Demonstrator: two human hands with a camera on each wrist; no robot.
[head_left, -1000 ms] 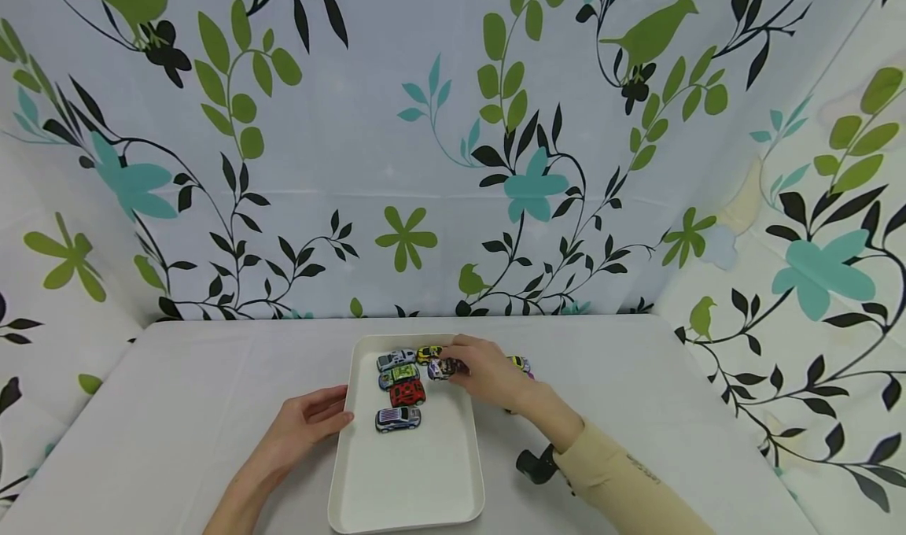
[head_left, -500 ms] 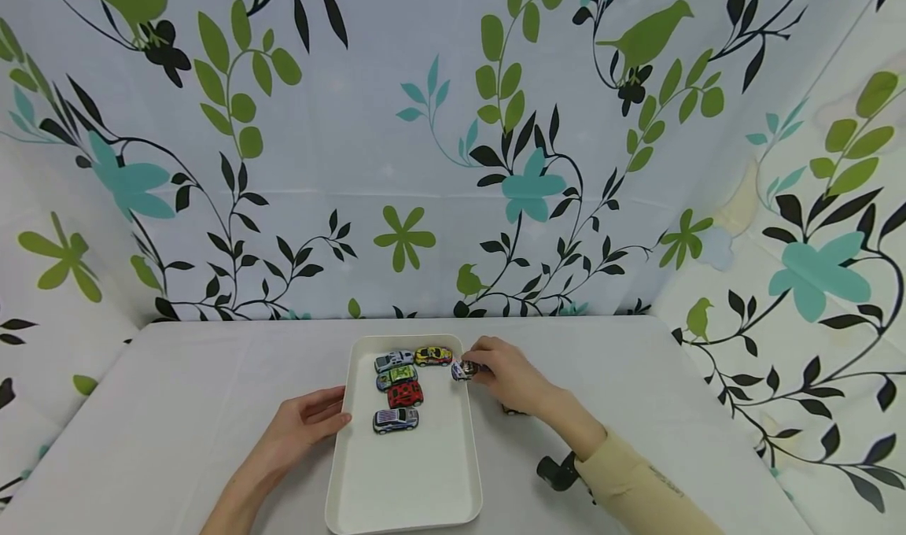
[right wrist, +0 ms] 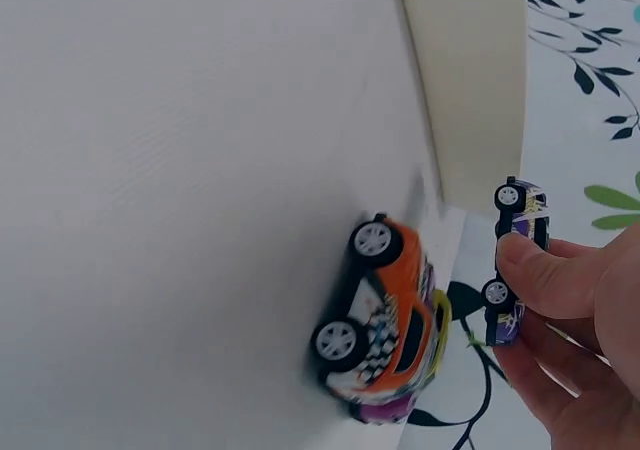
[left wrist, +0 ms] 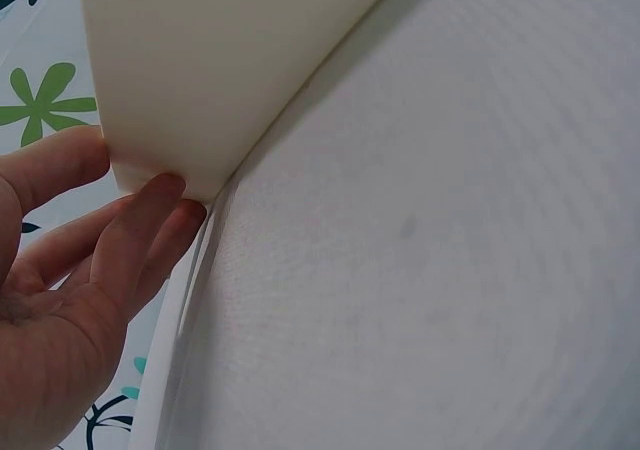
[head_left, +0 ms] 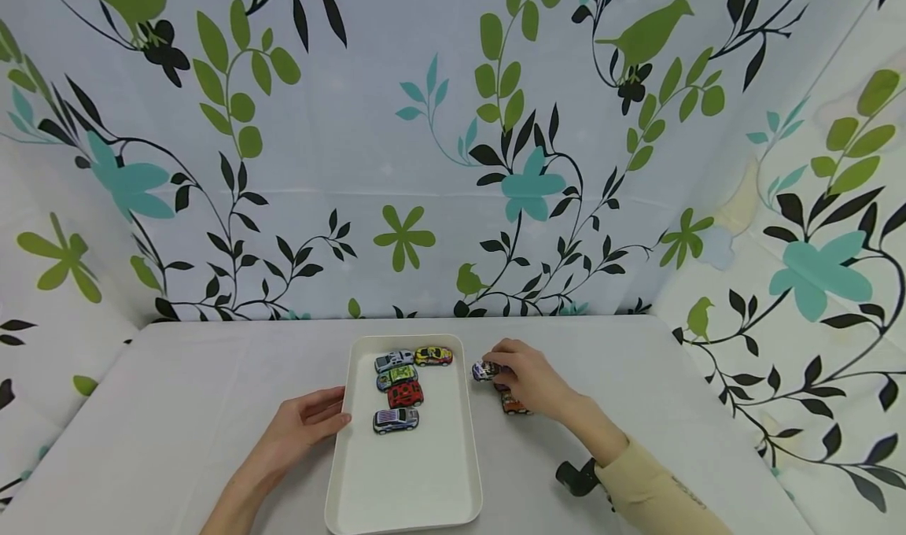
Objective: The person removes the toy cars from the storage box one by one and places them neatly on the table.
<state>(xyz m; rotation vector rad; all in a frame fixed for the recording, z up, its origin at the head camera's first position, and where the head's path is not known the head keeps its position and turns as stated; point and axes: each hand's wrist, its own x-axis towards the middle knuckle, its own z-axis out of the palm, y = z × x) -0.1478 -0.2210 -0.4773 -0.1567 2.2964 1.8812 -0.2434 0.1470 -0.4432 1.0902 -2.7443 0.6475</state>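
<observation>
1. A purple-and-white toy car point(head_left: 484, 370) is pinched between the thumb and fingers of the right hand point(head_left: 535, 379), right of lower centre in the head view and just outside the right rim of the white tray point(head_left: 418, 480). Whether its wheels touch the white table point(head_left: 177, 409) cannot be told.
2. The tray's left edge, at lower centre, is touched by the loosely extended fingers of the left hand point(head_left: 304, 426); no toy is held there.
3. An orange toy car point(head_left: 515, 404) is seen below the right hand, partly covered by it. It could be nudged or tipped if the hand were lowered or swung, since little room is left between them.
4. The pinched car could be twisted loose or dropped, as it is small and is held only by its sides.
5. In the tray's upper half, a yellow car point(head_left: 433, 355) and a red car point(head_left: 406, 394) are packed close to others; they could be rolled out of place if the tray were jolted.
6. The tray could be slid leftward if its right rim were bumped, the left hand's touch being judged light.
</observation>
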